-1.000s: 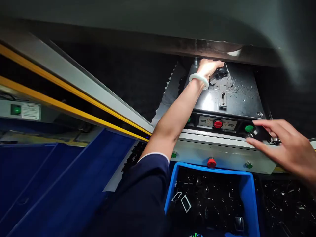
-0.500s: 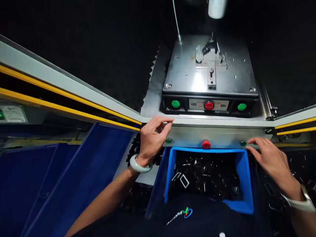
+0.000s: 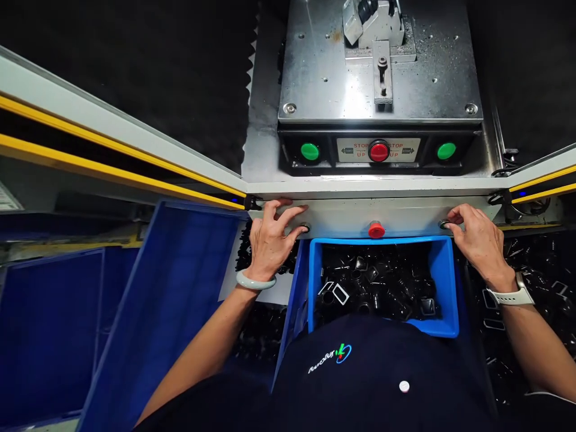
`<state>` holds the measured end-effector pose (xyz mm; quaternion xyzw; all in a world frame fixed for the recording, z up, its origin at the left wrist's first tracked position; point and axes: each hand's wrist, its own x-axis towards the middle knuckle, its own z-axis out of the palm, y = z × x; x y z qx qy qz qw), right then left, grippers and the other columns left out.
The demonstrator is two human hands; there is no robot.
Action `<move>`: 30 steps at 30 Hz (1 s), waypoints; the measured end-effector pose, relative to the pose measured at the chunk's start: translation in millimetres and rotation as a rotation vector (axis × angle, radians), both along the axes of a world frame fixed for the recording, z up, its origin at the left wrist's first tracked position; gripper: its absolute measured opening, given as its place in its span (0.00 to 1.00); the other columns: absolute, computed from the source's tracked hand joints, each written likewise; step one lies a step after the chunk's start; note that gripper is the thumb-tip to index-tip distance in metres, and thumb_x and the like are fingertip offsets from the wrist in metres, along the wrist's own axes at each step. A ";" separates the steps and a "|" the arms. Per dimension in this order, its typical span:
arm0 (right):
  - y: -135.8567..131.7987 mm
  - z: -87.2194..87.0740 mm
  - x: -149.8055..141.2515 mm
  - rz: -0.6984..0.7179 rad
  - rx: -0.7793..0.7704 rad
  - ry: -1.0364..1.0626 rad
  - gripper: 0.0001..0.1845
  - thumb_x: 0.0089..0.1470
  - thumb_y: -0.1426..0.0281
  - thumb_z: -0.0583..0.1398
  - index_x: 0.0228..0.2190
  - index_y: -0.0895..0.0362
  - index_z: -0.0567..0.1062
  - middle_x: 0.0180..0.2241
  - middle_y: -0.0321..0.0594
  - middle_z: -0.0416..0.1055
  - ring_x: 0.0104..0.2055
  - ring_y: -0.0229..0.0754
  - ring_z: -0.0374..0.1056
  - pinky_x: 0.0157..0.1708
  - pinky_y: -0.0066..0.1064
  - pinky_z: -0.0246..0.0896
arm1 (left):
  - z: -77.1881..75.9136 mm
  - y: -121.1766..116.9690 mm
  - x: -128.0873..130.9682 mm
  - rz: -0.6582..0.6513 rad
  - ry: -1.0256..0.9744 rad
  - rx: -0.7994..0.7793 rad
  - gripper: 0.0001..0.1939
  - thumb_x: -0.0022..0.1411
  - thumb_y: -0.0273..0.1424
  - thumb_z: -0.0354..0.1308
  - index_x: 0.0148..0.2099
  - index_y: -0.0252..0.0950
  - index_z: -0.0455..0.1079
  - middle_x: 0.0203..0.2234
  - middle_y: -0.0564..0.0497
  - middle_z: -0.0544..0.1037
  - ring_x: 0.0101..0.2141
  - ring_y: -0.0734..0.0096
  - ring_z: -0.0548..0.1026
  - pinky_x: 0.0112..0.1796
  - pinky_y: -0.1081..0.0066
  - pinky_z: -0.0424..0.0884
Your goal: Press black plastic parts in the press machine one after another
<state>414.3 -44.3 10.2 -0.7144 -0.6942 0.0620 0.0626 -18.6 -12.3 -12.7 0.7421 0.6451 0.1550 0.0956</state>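
My left hand (image 3: 272, 241) is at the machine's pale front panel (image 3: 333, 216), its thumb on the left push button (image 3: 305, 227). Its fingers are spread and rest against the panel, holding nothing. At the other end, my right hand (image 3: 480, 243) has its thumb at the right push button (image 3: 444, 224), which is partly covered. The fingers of that hand are bent but apart, with nothing in them. Between the hands a red mushroom button (image 3: 377, 229) sticks out of the panel. A metal fixture (image 3: 381, 27) holding a black part (image 3: 366, 9) stands on the steel plate (image 3: 324, 90).
Below the panel, a blue bin (image 3: 450, 288) holds many black plastic parts. A control box with green buttons (image 3: 309, 151) and a red button (image 3: 378, 151) fronts the plate. Yellow-striped side bars (image 3: 180, 183) flank the opening. More black parts (image 3: 546, 270) lie at right.
Both hands have come onto the panel, each thumb now at a push button. The camera view has tilted downward, so the plate and fixture appear higher and closer.
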 end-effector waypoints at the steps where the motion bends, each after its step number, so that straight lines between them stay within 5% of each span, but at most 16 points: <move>1: -5.8 0.3 -4.1 0.008 0.024 -0.012 0.06 0.65 0.69 0.59 0.44 0.54 0.73 0.41 0.42 0.78 0.46 0.48 0.70 0.38 0.36 0.57 | 2.0 -6.2 4.0 0.031 0.004 0.017 0.17 0.68 0.35 0.63 0.58 0.43 0.74 0.58 0.42 0.71 0.41 0.59 0.77 0.45 0.61 0.70; 4: -30.0 -5.5 -23.6 0.098 0.010 0.009 0.09 0.69 0.64 0.57 0.46 0.54 0.76 0.44 0.42 0.78 0.47 0.47 0.72 0.39 0.35 0.60 | 10.7 -29.1 20.8 0.024 -0.076 0.005 0.11 0.71 0.35 0.61 0.53 0.39 0.75 0.51 0.43 0.76 0.45 0.57 0.77 0.47 0.61 0.70; 8: -54.7 -31.9 -64.3 0.249 -0.297 0.125 0.13 0.71 0.63 0.56 0.41 0.52 0.80 0.41 0.39 0.80 0.43 0.43 0.76 0.34 0.32 0.60 | 20.7 -54.0 50.5 -0.239 -0.134 -0.265 0.07 0.74 0.33 0.58 0.43 0.39 0.76 0.39 0.50 0.80 0.40 0.64 0.77 0.44 0.66 0.69; 14: -53.4 -59.9 -105.0 0.186 -0.528 0.217 0.15 0.67 0.56 0.61 0.44 0.52 0.79 0.40 0.41 0.80 0.43 0.47 0.77 0.32 0.32 0.59 | 33.9 -67.1 71.0 -0.403 0.062 -0.466 0.13 0.77 0.38 0.54 0.44 0.38 0.76 0.38 0.50 0.80 0.41 0.62 0.76 0.40 0.64 0.65; 19: -55.6 -53.6 -98.2 0.177 -0.473 0.372 0.09 0.66 0.59 0.60 0.41 0.51 0.73 0.42 0.38 0.79 0.42 0.44 0.75 0.32 0.31 0.59 | 40.9 -82.8 67.0 -0.483 0.132 -0.463 0.28 0.68 0.53 0.60 0.56 0.35 0.73 0.47 0.44 0.78 0.46 0.53 0.73 0.44 0.57 0.64; 24: -57.0 -42.7 -92.5 0.184 -0.468 0.667 0.08 0.67 0.60 0.57 0.39 0.51 0.68 0.48 0.39 0.79 0.36 0.41 0.74 0.36 0.33 0.65 | 32.2 -97.8 75.4 -0.490 0.093 -0.595 0.15 0.71 0.38 0.60 0.52 0.31 0.73 0.43 0.42 0.78 0.47 0.51 0.71 0.48 0.52 0.64; 27: -56.4 -35.9 -89.7 0.182 -0.438 0.708 0.13 0.67 0.55 0.58 0.43 0.51 0.72 0.41 0.39 0.79 0.35 0.41 0.73 0.37 0.35 0.68 | 36.1 -99.7 73.2 -0.476 -0.092 -0.647 0.16 0.65 0.29 0.61 0.54 0.30 0.72 0.43 0.42 0.77 0.47 0.51 0.69 0.51 0.50 0.65; 30: -56.2 -28.4 -84.9 0.110 -0.373 0.742 0.20 0.64 0.51 0.61 0.48 0.51 0.73 0.37 0.39 0.79 0.32 0.42 0.72 0.34 0.35 0.68 | 47.1 -90.9 65.5 -0.330 -0.533 -0.750 0.32 0.60 0.28 0.63 0.66 0.36 0.66 0.47 0.44 0.75 0.48 0.57 0.70 0.52 0.54 0.68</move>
